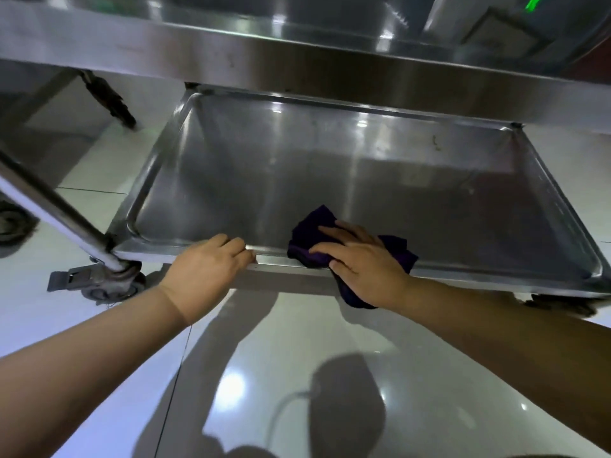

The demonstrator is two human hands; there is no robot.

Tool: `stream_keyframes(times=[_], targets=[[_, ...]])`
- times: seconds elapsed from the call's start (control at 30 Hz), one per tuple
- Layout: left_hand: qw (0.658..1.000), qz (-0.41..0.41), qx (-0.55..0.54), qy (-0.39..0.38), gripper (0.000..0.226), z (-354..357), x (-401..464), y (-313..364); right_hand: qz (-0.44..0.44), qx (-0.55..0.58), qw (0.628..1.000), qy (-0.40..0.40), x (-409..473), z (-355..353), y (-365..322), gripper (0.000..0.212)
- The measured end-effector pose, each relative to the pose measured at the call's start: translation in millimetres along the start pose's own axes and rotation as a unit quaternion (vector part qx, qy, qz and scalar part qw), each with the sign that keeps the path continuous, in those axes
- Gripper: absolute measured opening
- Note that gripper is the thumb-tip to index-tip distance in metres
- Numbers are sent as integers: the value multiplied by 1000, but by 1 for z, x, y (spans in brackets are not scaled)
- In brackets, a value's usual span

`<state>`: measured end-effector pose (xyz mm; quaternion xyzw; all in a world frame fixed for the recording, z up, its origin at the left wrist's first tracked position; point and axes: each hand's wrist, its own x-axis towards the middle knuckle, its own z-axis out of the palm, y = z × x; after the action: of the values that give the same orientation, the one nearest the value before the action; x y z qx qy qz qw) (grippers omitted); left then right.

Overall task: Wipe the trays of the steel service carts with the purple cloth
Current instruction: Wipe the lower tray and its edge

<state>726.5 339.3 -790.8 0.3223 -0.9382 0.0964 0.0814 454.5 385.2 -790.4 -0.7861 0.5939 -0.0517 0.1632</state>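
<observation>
Nearest the camera, two bare forearms reach out over the glossy tiled floor [281, 358] toward the bottom shelf of a steel service cart. On the right hand [367, 259] the fingers [334, 231] lie nearly straight and a little spread, pressing the purple cloth [314, 223] flat; the cloth is bunched across the near rim of the lower tray [297, 153], part inside it and part hanging over the front edge below the wrist. The left hand [211, 259] has its fingers curled over that same front rim, just beside the cloth, apparently steadying the cart. Outward, the tray's floor shows dull smears, with a small dark speck near the far right corner. Above hangs the upper tray [198, 47]; a locked caster [109, 279] sits at the near left leg.

The step in hand looks to be wiping the lower tray, starting at its near edge. The next move probably calls for sweeping the cloth outward across the floor to the far corners, palm flat, while the left hand braces.
</observation>
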Motion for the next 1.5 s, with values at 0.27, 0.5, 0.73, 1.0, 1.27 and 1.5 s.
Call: stream_keyframes(times=[0.27,0.5,0.73,1.0,1.27,1.5], targets=[[991,128,-6,-33,46,-11,60,47,80,-5,991,111,-91,-19,104,34],[988,151,-27,30,28,19,122,138,232,-21,953,195,-171,-40,199,36],[990,-41,-123,62,58,32,116,156,329,-33,919,213,-182,-39,222,32],[963,-117,-204,128,35,48,100,159,65,-24,996,56,-54,-20,104,46],[962,-111,-212,135,35,45,90,143,35,-57,997,27,20,-34,147,47],[955,-154,-208,142,39,60,96,142,137,-123,980,71,13,-68,252,48]])
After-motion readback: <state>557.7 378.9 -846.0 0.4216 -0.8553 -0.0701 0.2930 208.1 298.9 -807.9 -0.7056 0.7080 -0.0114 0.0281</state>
